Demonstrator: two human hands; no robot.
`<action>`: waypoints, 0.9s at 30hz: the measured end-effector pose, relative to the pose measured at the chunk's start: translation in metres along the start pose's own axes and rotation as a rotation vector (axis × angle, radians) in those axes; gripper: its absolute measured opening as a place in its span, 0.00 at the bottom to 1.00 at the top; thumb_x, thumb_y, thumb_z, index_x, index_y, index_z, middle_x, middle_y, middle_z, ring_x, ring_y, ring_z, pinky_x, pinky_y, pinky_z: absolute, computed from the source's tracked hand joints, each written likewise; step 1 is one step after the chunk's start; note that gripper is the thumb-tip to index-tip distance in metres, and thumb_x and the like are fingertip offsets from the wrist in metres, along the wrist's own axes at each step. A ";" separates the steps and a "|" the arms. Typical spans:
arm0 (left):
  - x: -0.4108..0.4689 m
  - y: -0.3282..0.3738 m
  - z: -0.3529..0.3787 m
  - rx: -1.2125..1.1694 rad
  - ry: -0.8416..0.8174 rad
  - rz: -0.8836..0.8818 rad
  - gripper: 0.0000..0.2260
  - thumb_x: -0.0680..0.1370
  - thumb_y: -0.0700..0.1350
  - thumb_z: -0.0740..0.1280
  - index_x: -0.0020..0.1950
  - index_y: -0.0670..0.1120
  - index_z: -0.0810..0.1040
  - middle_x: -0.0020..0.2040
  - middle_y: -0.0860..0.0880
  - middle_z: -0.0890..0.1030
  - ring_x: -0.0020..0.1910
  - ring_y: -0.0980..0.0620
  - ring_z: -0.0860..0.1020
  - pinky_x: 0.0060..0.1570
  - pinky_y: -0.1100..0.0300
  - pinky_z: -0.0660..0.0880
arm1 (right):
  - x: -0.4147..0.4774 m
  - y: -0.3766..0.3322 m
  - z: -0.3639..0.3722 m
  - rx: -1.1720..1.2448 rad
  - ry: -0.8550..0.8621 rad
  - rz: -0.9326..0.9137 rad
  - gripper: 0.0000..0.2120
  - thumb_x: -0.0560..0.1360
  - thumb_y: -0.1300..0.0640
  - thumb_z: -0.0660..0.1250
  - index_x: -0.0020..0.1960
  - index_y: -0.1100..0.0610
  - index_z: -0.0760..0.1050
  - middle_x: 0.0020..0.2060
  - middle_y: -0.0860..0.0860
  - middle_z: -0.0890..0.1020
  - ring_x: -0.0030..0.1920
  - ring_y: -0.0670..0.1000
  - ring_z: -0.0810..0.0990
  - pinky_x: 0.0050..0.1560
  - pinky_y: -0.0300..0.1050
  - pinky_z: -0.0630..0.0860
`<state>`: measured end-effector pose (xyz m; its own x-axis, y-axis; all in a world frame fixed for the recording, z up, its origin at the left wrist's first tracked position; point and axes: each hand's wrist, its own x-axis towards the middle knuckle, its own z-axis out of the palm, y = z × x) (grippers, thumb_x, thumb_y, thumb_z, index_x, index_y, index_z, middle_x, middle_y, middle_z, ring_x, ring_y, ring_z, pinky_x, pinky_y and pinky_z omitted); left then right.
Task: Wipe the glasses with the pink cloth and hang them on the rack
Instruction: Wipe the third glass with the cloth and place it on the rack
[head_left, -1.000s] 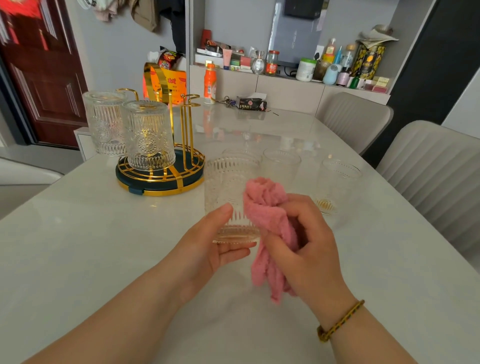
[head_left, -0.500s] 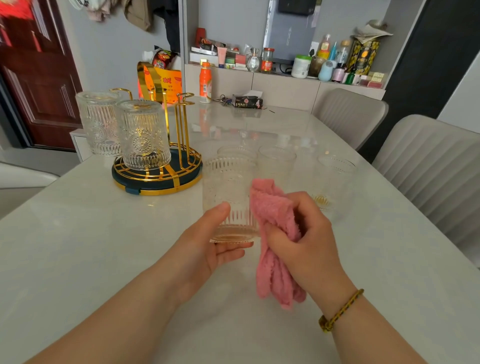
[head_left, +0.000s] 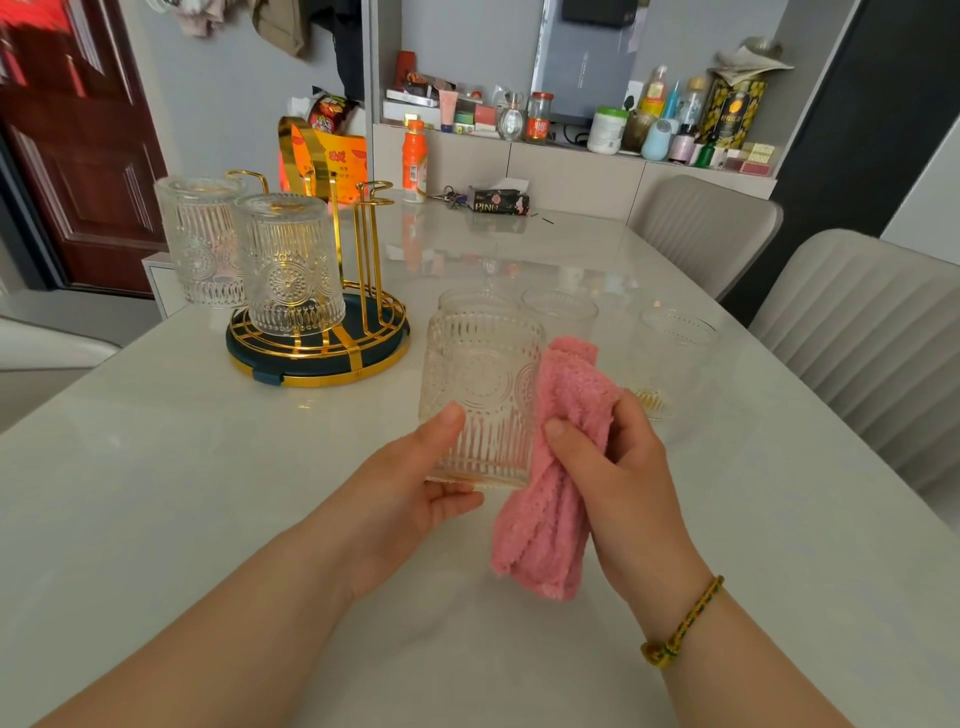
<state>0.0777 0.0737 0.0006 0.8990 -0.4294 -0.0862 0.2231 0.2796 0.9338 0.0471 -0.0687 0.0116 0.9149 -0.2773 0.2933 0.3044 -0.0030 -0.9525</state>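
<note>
Held upright just above the pale marble table (head_left: 156, 493) in the left hand (head_left: 410, 499): an embossed glass (head_left: 480, 395), thumb pressed against its near side and fingers curled under and around its base. Closed around a bunched pink cloth (head_left: 550, 493) was the right hand (head_left: 623, 478), thumb across the front of the folds, the cloth's upper part pressed against the right side of the glass and its lower end hanging free below the palm. Worn on the right wrist: a braided yellow-and-green bracelet (head_left: 680, 623). Standing mouth-up on the table behind the held glass and the cloth were more clear glasses, one (head_left: 561, 314) just behind the pink folds, another (head_left: 670, 358) farther right near the table's edge, and possibly a third hidden directly behind the held one, though hard to separate through the transparent walls. Set to the left, well apart from the hands, was a round gold wire rack (head_left: 317, 348) with a dark base, carrying two embossed glasses upside down on its posts, one (head_left: 288, 265) at the front and one (head_left: 200, 241) behind and to the left; bare at the right of the rack stood further gold posts. Lying at the far end of the table: an orange bottle (head_left: 414, 158), a set of keys and a dark pouch (head_left: 498, 200). Drawn up along the right side were two pale ribbed chairs (head_left: 857, 332).
</note>
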 end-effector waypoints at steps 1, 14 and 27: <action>0.000 0.001 0.000 0.035 0.013 0.031 0.18 0.63 0.57 0.61 0.47 0.50 0.77 0.42 0.51 0.84 0.46 0.53 0.79 0.48 0.60 0.75 | 0.000 0.001 0.000 0.003 0.015 -0.012 0.10 0.71 0.66 0.66 0.38 0.51 0.71 0.29 0.42 0.77 0.32 0.41 0.74 0.34 0.34 0.73; 0.010 -0.008 -0.007 0.352 0.118 0.190 0.43 0.52 0.61 0.71 0.65 0.48 0.69 0.55 0.51 0.81 0.52 0.57 0.80 0.50 0.62 0.77 | -0.010 0.007 0.010 -0.270 -0.129 -0.221 0.12 0.66 0.57 0.65 0.45 0.44 0.66 0.45 0.51 0.76 0.41 0.43 0.76 0.42 0.29 0.72; 0.011 -0.010 -0.007 -0.073 -0.058 0.071 0.19 0.62 0.49 0.69 0.51 0.45 0.77 0.41 0.48 0.85 0.38 0.53 0.83 0.36 0.63 0.79 | -0.013 0.005 0.012 -0.438 -0.092 -0.383 0.05 0.66 0.54 0.62 0.41 0.48 0.67 0.43 0.41 0.74 0.41 0.39 0.74 0.40 0.27 0.69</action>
<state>0.0877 0.0721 -0.0116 0.8905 -0.4550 0.0012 0.1886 0.3715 0.9091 0.0396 -0.0538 0.0037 0.7865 -0.0931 0.6106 0.4981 -0.4889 -0.7161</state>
